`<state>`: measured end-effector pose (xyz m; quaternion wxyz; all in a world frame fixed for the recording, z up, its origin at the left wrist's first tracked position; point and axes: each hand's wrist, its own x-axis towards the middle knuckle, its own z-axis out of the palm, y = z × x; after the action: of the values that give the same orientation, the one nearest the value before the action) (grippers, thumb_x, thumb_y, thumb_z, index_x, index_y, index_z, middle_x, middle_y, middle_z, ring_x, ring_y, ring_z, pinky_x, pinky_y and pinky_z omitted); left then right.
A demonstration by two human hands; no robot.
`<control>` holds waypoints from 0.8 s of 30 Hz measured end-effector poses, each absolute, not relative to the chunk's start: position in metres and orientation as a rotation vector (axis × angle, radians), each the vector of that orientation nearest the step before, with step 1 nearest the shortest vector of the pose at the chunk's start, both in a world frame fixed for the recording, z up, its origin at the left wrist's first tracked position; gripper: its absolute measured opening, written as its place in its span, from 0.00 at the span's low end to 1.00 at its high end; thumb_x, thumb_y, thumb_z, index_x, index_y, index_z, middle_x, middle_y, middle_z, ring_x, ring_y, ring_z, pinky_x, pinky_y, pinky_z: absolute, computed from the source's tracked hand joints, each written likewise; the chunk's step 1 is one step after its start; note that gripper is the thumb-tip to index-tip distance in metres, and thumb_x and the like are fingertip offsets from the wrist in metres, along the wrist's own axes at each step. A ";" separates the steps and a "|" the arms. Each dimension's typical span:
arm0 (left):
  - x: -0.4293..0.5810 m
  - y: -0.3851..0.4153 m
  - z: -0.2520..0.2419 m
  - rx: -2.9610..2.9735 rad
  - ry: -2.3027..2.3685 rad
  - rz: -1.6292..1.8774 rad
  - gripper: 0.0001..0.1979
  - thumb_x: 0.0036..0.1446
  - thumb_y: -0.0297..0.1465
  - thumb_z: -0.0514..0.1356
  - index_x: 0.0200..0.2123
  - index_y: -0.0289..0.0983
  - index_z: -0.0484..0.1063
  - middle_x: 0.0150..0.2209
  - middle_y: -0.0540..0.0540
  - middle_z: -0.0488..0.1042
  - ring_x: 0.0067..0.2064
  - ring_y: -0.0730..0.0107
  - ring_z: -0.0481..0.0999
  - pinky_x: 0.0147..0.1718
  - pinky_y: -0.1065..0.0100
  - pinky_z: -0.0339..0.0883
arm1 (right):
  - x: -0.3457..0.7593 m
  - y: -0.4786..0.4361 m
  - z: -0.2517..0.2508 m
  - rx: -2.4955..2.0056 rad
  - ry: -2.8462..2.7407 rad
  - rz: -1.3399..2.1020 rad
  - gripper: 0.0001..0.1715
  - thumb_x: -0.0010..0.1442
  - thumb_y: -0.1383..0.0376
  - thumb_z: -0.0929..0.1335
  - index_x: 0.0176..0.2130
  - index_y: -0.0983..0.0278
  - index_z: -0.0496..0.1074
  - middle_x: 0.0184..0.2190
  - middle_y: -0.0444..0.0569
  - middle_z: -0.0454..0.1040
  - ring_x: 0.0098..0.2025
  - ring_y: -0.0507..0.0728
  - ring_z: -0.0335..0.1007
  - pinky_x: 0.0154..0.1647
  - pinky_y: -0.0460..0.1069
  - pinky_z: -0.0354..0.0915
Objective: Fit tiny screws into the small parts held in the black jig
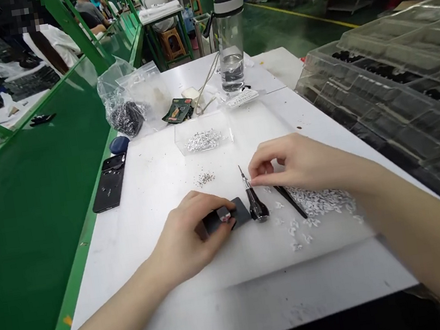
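Observation:
My left hand [195, 232] is closed around a small grey block [224, 214], thumb on the near side and fingers on the far side. This block sits on a flat dark plate [242, 212] on the table. My right hand [285, 162] has its fingers curled in, thumb against them; what they pinch, if anything, is hidden. Close to its fingertips lies a black-handled screwdriver [257, 206], its thin tip pointing away. Black tweezers [292, 202] extend from under the right hand. Many small white parts [320, 200] are spread under and beside the right wrist.
A clear tray [203, 137] holds white parts, with tiny brown screws [205, 178] before it. A phone-like black slab [110, 184] lies left. Behind are plastic bags [133, 98] and a water bottle [228, 37]. Compartment boxes [389, 79] stand right. Other people sit farther back.

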<state>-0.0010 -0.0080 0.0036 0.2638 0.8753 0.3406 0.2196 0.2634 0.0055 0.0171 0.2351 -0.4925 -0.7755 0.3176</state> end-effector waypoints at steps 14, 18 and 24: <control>-0.001 -0.009 0.003 1.913 1.065 0.626 0.14 0.59 0.36 0.64 0.48 0.44 0.77 0.39 0.49 0.80 0.38 0.68 0.79 0.37 0.66 0.73 | 0.227 -0.015 0.014 -1.281 -1.804 0.900 0.02 0.56 0.61 0.74 0.32 0.56 0.78 0.30 0.38 0.78 0.22 0.46 0.66 0.22 0.45 0.65; 0.000 -0.008 0.004 1.877 1.075 0.607 0.13 0.58 0.35 0.65 0.48 0.44 0.78 0.39 0.49 0.80 0.38 0.68 0.78 0.38 0.65 0.72 | 0.228 -0.018 0.013 -1.164 -1.870 0.915 0.05 0.60 0.66 0.72 0.37 0.54 0.78 0.32 0.38 0.79 0.27 0.47 0.71 0.25 0.45 0.67; 0.000 -0.008 0.003 1.863 1.027 0.621 0.15 0.58 0.34 0.66 0.49 0.42 0.78 0.38 0.48 0.80 0.36 0.69 0.77 0.36 0.65 0.70 | 0.223 -0.024 0.006 -1.022 -1.836 0.901 0.13 0.57 0.69 0.73 0.42 0.53 0.76 0.35 0.38 0.81 0.33 0.50 0.75 0.28 0.47 0.71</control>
<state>0.0000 -0.0082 0.0031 0.4464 0.7523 0.4146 0.2508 0.2228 -0.0238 0.0064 0.4149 -0.4068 -0.7307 0.3585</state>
